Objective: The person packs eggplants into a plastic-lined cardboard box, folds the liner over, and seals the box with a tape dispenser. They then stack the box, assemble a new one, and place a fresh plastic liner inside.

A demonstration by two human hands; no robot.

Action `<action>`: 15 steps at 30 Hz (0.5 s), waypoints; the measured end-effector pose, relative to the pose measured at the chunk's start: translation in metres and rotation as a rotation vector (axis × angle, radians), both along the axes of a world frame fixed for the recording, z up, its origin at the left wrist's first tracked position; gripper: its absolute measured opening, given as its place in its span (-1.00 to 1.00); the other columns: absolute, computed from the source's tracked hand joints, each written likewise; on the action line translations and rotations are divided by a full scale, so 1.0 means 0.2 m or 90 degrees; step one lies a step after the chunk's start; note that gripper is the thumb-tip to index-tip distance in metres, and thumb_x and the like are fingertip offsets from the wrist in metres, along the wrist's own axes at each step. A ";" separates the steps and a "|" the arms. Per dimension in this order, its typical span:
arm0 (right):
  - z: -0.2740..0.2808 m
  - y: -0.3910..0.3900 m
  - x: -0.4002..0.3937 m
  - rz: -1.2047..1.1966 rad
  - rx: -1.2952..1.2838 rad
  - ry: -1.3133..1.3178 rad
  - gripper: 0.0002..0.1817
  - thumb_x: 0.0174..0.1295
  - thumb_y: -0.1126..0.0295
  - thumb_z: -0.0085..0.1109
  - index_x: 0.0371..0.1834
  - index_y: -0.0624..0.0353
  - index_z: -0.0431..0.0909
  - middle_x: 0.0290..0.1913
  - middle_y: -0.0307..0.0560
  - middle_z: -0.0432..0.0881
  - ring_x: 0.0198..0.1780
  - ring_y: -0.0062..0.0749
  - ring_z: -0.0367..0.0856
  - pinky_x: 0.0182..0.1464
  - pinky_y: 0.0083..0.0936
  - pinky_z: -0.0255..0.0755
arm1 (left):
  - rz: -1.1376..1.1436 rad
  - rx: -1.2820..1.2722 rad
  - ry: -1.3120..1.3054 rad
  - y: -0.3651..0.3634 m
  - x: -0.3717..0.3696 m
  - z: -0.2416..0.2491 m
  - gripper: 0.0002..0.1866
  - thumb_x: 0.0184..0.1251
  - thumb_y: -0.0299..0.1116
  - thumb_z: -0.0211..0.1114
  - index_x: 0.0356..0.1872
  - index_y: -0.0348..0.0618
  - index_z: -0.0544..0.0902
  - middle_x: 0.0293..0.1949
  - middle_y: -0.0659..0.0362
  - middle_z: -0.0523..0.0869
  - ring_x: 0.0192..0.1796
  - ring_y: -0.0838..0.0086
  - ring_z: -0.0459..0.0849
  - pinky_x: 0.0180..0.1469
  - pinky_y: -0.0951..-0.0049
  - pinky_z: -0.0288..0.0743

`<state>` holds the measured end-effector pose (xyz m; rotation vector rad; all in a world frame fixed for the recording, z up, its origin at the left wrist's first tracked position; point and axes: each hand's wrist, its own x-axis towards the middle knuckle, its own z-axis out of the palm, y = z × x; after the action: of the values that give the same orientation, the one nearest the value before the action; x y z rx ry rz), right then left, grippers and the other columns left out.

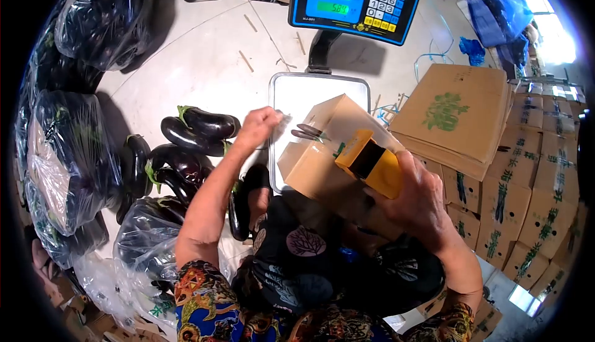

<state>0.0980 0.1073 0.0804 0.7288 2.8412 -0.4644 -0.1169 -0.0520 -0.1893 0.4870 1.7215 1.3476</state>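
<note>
A cardboard box (322, 171) with printed eggplants on its side rests tilted on the platform of a scale (288, 91), close to my knees. My right hand (418, 187) is wrapped round a yellow tape dispenser (385, 173), held over the right part of the box. To the left of the box, above the platform's left edge, my left hand (260, 126) is closed in a pinch. Something small and greyish, perhaps clear film, shows at its fingertips, but I cannot make it out.
Loose eggplants (192, 132) lie on the floor to the left, beside plastic bags (74, 162) full of them. A scale display (353, 1) stands ahead. Flattened cartons (455, 106) and stacked boxes (517, 168) fill the right. Blue plastic (496, 10) lies at the far right.
</note>
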 end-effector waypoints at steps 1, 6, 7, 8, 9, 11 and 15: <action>-0.01 0.00 0.00 -0.002 0.001 0.006 -0.45 -0.02 0.16 0.46 -0.09 0.24 0.41 -0.21 0.13 0.64 -0.21 0.10 0.66 -0.24 -0.09 0.55 | 0.002 0.019 -0.004 0.02 0.05 -0.07 -0.66 0.42 -0.10 0.20 -0.50 -0.09 0.50 -0.58 0.37 0.43 -0.52 0.66 0.32 -0.45 0.58 0.26; -0.05 0.00 0.01 -0.015 0.024 0.009 -0.48 -0.03 0.16 0.46 -0.13 0.20 0.43 -0.29 0.08 0.64 -0.25 0.12 0.65 -0.28 -0.12 0.54 | -0.092 -0.013 0.249 0.10 0.22 -0.11 -0.65 0.50 -0.10 0.05 -0.34 -0.15 0.60 -0.41 0.01 0.72 -0.35 0.20 0.69 -0.21 0.21 0.55; -0.05 -0.01 0.00 -0.028 0.016 -0.019 -0.45 -0.04 0.19 0.48 -0.08 0.21 0.43 -0.25 0.11 0.65 -0.22 0.13 0.66 -0.23 -0.14 0.55 | -0.138 -0.071 0.328 0.10 0.23 -0.11 -0.67 0.50 -0.11 0.04 -0.31 -0.13 0.61 -0.42 -0.04 0.71 -0.35 0.10 0.69 -0.22 0.15 0.56; -0.05 0.00 -0.01 -0.035 0.008 -0.046 -0.42 -0.06 0.22 0.50 -0.03 0.22 0.44 -0.22 0.13 0.66 -0.19 0.14 0.66 -0.18 -0.15 0.56 | -0.179 -0.132 0.407 0.09 0.22 -0.11 -0.68 0.50 -0.12 0.03 -0.27 -0.11 0.62 -0.43 -0.08 0.70 -0.35 0.00 0.68 -0.23 0.09 0.56; -0.05 0.01 -0.01 -0.044 0.005 -0.072 -0.39 -0.08 0.25 0.53 0.02 0.23 0.45 -0.18 0.16 0.67 -0.16 0.14 0.66 -0.13 -0.16 0.56 | -0.281 -0.240 0.438 0.07 0.21 -0.13 -0.72 0.49 -0.16 0.02 -0.25 -0.10 0.61 -0.41 -0.10 0.71 -0.34 -0.08 0.68 -0.25 0.01 0.55; -0.07 0.02 0.01 -0.013 0.029 -0.002 -0.47 -0.07 0.19 0.51 -0.12 0.20 0.45 -0.27 0.13 0.64 -0.25 0.16 0.64 -0.25 -0.13 0.55 | -0.230 -0.199 0.443 0.08 0.21 -0.18 -0.70 0.48 -0.12 0.01 -0.22 -0.10 0.59 -0.45 -0.10 0.69 -0.36 -0.03 0.68 -0.25 0.05 0.55; -0.07 0.03 0.03 -0.026 -0.010 0.034 -0.39 -0.16 0.37 0.58 -0.02 0.26 0.48 -0.24 0.18 0.65 -0.20 0.09 0.68 -0.15 -0.25 0.57 | 0.079 0.001 0.190 0.15 0.16 -0.08 -0.72 0.44 -0.17 0.04 -0.12 -0.17 0.54 -0.31 -0.06 0.70 -0.24 -0.06 0.68 -0.13 0.07 0.54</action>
<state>0.1038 0.1132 0.0655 0.7853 2.8727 -0.5198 -0.0857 -0.0217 -0.2055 0.6155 2.0223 1.4192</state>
